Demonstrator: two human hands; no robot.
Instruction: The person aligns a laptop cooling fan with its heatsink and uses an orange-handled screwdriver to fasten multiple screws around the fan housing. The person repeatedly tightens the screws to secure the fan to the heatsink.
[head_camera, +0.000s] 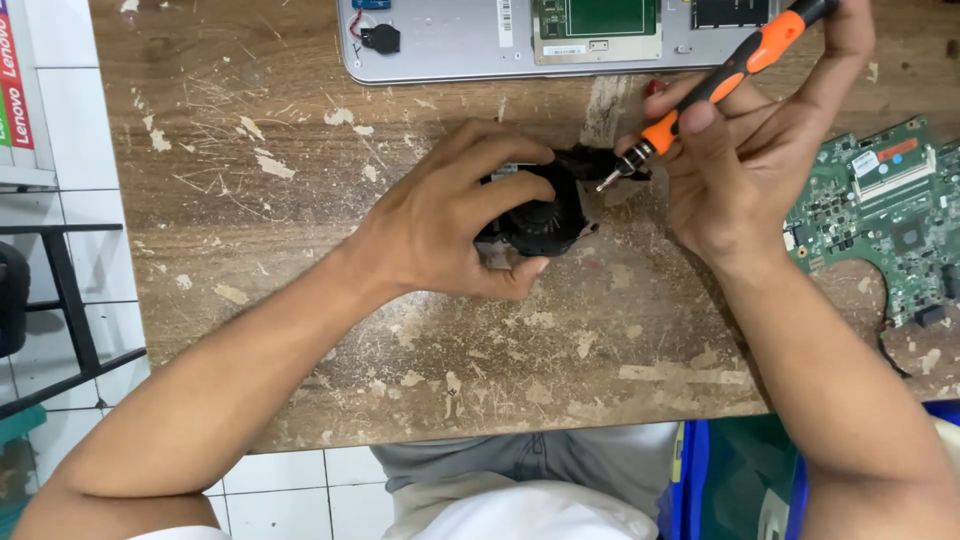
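Fan (535, 222), black, round laptop cooler type, sits mid-bench on the worn wooden table (400, 350), directly ahead of the person. Left hand (450, 215) is curled over it, thumb under the near edge, fingers across the top: reads as a clamp so the part can't spin or slide. Right hand (745, 170) is pinched round an orange-and-black screwdriver (715, 85), held slanted, tip just at the fan's right edge beside its black bracket; pencil grip likely for fine control. Right of that, a green motherboard (880, 215) lies flat, well apart. Farthest back, an opened silver laptop base (480, 45) sits at the table's far edge.
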